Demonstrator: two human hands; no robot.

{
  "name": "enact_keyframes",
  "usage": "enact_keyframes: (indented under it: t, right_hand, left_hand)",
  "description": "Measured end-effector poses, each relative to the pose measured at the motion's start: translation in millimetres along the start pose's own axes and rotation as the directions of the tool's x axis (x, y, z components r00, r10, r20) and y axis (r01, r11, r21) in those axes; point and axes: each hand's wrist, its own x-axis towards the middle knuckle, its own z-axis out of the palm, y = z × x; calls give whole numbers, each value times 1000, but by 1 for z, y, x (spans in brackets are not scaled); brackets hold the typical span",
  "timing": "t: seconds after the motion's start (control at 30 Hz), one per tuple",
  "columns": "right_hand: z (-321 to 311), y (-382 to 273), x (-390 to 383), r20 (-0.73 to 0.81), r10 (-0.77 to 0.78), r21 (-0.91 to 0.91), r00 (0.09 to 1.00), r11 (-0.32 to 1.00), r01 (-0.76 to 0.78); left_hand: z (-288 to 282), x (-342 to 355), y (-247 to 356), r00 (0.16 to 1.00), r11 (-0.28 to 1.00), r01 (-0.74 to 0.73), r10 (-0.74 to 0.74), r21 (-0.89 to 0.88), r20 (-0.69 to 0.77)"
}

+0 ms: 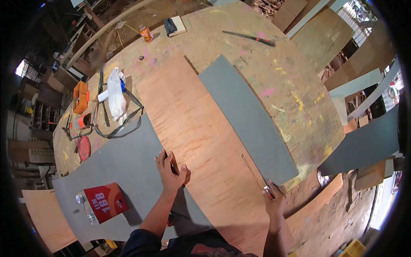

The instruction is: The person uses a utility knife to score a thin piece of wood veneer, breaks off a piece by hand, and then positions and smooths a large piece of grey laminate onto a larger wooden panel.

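A long pinkish-tan wood sheet [197, 128] lies slantwise in front of me, over a grey sheet [128, 158]. My left hand [171, 173] rests at the wood's left edge, fingers and thumb apart; the dark patch between them may be shadow. My right hand [275, 200] is closed around a small tool [269, 192] with metal and red parts at the wood's right edge; its kind is partly hidden by the fingers. Two thin dark lines [251, 169] run up the wood from that tool. Along the right side lies a narrower grey panel [252, 120].
On the left grey sheet are a red box [105, 203] and a clear bottle [88, 210]. Farther off lie a white plastic bag [116, 94], dark straps [102, 113], an orange box [80, 97], an orange-labelled bottle [145, 33] and a long dark tool [248, 37]. Boards [327, 38] lean at right.
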Motion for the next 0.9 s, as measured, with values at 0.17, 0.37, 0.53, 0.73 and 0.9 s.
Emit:
enact_keyframes:
  t: [0.17, 0.37, 0.53, 0.73, 0.9]
  right_hand:
    - [2, 7, 3, 7, -86, -56, 996, 995, 86]
    - [1, -6, 4, -5, -12, -3, 1000, 1000, 12]
    - [1, 1, 2, -28, -35, -32, 999, 999, 35]
    - [0, 7, 4, -3, -105, -40, 994, 994, 105]
    - [-3, 4, 6, 64, -42, -55, 997, 997, 46]
  left_hand:
    - [4, -1, -5, 999, 999, -32, 31, 24, 14]
    - [3, 1, -2, 998, 999, -39, 37, 28, 54]
    - [4, 3, 2, 999, 999, -24, 23, 27, 48]
    - [4, 1, -1, 999, 999, -29, 28, 16, 23]
    - [3, -1, -4, 1000, 1000, -8, 8, 7, 3]
